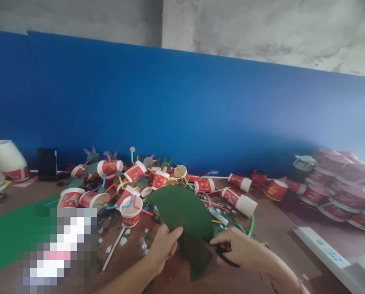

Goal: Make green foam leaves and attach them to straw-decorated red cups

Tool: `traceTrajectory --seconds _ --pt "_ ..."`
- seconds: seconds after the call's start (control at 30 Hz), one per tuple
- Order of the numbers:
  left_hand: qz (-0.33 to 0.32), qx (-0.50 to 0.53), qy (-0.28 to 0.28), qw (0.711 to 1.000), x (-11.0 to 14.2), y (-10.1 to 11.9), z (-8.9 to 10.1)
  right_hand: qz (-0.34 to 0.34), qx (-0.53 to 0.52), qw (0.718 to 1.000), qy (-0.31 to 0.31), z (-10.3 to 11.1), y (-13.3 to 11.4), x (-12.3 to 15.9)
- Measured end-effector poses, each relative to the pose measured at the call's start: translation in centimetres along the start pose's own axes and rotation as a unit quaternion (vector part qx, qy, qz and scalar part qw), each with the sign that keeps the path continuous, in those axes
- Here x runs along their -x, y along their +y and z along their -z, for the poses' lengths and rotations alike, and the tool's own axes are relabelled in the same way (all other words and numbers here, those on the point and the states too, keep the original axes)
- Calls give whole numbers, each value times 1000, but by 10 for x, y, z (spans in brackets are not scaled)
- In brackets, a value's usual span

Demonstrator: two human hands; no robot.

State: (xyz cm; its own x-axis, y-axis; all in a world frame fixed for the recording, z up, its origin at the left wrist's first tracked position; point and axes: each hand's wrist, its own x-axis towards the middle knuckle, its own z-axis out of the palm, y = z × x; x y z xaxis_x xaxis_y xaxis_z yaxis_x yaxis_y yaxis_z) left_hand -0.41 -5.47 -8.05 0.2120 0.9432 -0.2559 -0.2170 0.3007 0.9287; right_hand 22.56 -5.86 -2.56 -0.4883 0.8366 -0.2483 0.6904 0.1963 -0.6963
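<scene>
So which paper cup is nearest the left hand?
The red cup with a blue straw and a pink straw at its mouth; the others sit farther from the left hand.

- Heaped red paper cups (135, 171) block the way beyond the green sheet (182, 208).
- Bare counter (277, 226) leaves passage between the right hand (236, 247) and the white power strip (321, 246).

The left hand (165, 248) grips green paper (184, 209); the right hand (238, 248) holds black-handled scissors (228, 258) at its edge.
</scene>
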Motion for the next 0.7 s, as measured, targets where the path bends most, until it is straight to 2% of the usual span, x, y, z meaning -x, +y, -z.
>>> traceTrajectory --seconds 0.13,0.27,0.33,0.4,0.5,0.57,0.7 --pt "-7 70 -37 997 -5 -3 6 -36 -51 998 -21 2 4 -3" --pt "-7 26 -65 998 -5 -2 8 -48 -121 991 -42 5 11 -3" --pt "-26 10 -70 997 -1 2 7 -46 -148 987 -42 5 13 -3" --pt "-63 6 -66 996 3 5 5 -45 -166 984 -52 6 15 -3" --pt "-96 -14 -13 995 5 7 3 -34 -184 980 -74 2 17 -5" --pt "-91 -14 4 996 3 5 2 -26 -198 977 -75 -4 17 -8" --pt "-53 7 -20 998 0 -1 2 -5 -238 971 -30 -19 7 -17"
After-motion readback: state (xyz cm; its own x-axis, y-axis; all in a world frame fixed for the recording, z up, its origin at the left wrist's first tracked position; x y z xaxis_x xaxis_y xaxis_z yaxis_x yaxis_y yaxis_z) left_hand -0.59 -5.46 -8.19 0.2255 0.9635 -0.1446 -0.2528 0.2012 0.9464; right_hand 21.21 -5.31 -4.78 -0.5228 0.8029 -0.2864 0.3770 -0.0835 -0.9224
